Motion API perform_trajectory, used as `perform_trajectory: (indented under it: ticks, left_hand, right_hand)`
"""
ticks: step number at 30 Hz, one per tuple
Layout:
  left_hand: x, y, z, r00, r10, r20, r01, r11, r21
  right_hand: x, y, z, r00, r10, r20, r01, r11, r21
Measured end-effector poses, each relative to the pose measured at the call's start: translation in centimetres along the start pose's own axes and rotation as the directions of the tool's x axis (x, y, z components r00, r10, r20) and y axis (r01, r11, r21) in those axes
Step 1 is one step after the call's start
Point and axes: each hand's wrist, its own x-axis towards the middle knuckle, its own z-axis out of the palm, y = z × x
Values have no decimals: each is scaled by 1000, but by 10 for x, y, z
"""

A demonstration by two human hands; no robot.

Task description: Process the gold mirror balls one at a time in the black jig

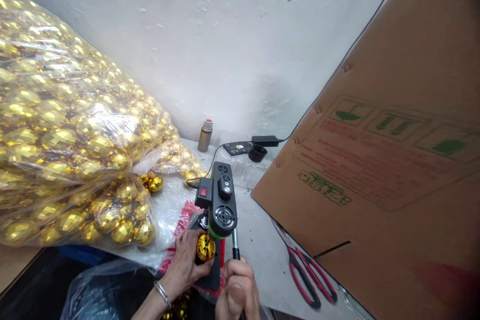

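Note:
My left hand (186, 256), with a silver bracelet on the wrist, holds a gold faceted ball (205, 247) between thumb and fingers. The ball sits under the head of a small black bench machine (224, 195), over its black base. My right hand (238, 290) is closed around the black grip of the machine's metal lever (235, 245), just right of the ball. A red switch shows on the black box at the machine's left side. Red plastic (183, 221) lies under the base.
Clear bags of gold balls (67, 125) fill the left side. A large cardboard box (375, 160) leans at the right, with red-handled scissors (310, 277) by its lower edge. Behind the machine stand a metal flask (205, 136), a black cup (257, 153) and a power adapter (264, 140).

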Motion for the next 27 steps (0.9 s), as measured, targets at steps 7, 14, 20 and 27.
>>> perform_trajectory:
  ticks: [7, 14, 20, 27]
  left_hand:
    - [1, -3, 4, 999, 28, -27, -28, 999, 24]
    - [5, -1, 1, 999, 17, -33, -16, 1000, 21]
    - [-28, -21, 5, 995, 92, -43, -90, 995, 43]
    - [-41, -56, -17, 954, 296, -50, -269, 917, 295]
  right_hand:
    - [-15, 26, 13, 984, -118, -130, 125, 991, 47]
    - [-3, 8, 0, 995, -95, 21, 96, 993, -70]
    - [61, -39, -2, 996, 66, 64, -73, 990, 120]
    - [49, -40, 4, 992, 124, 17, -125, 987, 104]
